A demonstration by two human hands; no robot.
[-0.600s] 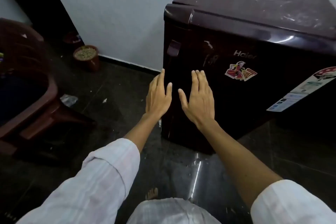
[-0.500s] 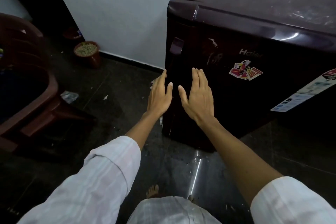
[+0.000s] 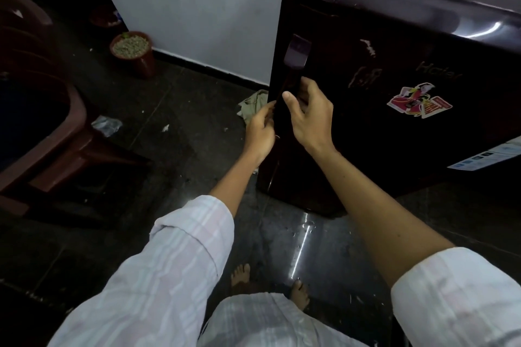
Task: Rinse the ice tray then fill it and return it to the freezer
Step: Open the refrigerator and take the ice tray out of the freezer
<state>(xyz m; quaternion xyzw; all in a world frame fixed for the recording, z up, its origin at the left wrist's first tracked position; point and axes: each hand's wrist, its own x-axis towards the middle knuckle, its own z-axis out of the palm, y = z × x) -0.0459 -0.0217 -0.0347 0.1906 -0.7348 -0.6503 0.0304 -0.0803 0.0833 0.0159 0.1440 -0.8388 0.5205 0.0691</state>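
Head view, looking down: a dark maroon fridge [image 3: 394, 127] stands on the dark floor [image 3: 174, 149], with its back corner near the white wall [image 3: 197, 8]. Both hands are at the left edge of its door [image 3: 352, 79], just below the recessed handle [image 3: 296, 51]. The left hand [image 3: 260, 129] has its fingers hooked round the outer side of that edge. The right hand [image 3: 310, 115] clasps the same edge from the front, thumb up and fingers curled against the panel. Whether the door has parted from the cabinet cannot be told.

A colourful sticker [image 3: 420, 103] sits on the door front, and a pale label [image 3: 485, 158] lies toward its right. A crumpled cloth [image 3: 253, 104] lies on the floor just left of the fridge. A brown pot [image 3: 131, 49] topped with pebbles stands by the wall, and a brown chair [image 3: 42, 121] fills the left side. Pale striped sleeves [image 3: 169, 262] are pushed up the forearms, and bare feet [image 3: 241, 275] show at the bottom.
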